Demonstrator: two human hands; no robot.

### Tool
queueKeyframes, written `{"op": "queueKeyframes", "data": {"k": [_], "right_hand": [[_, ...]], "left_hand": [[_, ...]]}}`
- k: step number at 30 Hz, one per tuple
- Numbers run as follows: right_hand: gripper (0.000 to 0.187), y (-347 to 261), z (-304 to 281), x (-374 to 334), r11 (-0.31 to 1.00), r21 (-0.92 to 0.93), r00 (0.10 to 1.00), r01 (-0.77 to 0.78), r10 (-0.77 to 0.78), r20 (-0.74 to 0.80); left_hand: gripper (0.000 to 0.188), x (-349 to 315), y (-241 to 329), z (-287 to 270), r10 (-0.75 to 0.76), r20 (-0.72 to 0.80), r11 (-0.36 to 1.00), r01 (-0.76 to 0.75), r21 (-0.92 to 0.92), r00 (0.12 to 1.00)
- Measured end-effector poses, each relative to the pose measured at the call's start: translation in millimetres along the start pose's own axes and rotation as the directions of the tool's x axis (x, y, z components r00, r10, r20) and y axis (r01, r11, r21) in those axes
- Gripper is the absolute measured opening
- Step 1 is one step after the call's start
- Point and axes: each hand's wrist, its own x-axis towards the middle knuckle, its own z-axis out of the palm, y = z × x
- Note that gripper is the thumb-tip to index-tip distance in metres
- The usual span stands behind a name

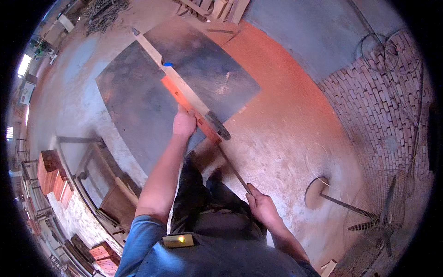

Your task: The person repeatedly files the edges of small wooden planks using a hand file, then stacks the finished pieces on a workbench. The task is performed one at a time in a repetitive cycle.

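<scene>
My left hand (185, 122) is closed round the middle of an orange-red wooden bar (173, 90) with small dark slots in it. The bar lies along a long pale wooden beam (184, 84), which has a dark, rounded near end and a small blue thing (168, 64) on it. At the lower right, my right hand (260, 203) grips a thin dark rod (234, 170). The rod slants up to the near end of the red bar; whether it joins or only touches the bar, I cannot tell.
A large dark sheet (221, 69) lies under the beam. A fallen-looking fan (383, 221) with a round base stands to the right, near a brick-paved patch (369, 92). At left are a wooden frame (99, 171) and stacked reddish wood pieces (54, 173). Timber offcuts (226, 9) lie at the far side.
</scene>
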Motion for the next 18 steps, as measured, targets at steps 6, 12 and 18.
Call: {"op": "queueKeyframes", "data": {"k": [6, 12, 18], "right_hand": [[0.043, -28, 3, 21, 0.997, -0.083, 1.000, -0.003, 0.002, -0.015], [0.044, -52, 14, 52, 0.993, -0.102, 0.998, 0.051, -0.054, -0.027], [0.042, -87, 17, 87, 0.991, -0.122, 0.999, 0.046, -0.043, 0.024]], "left_hand": [[0.028, 9, 26, -26, -0.007, 0.023, 0.998, 0.008, -0.061, 1.000], [0.029, 49, 20, -49, -0.003, 0.010, 0.997, 0.004, -0.075, 1.000], [0.030, 116, -16, -60, 0.032, -0.096, 0.999, -0.029, 0.025, 0.995]]}}
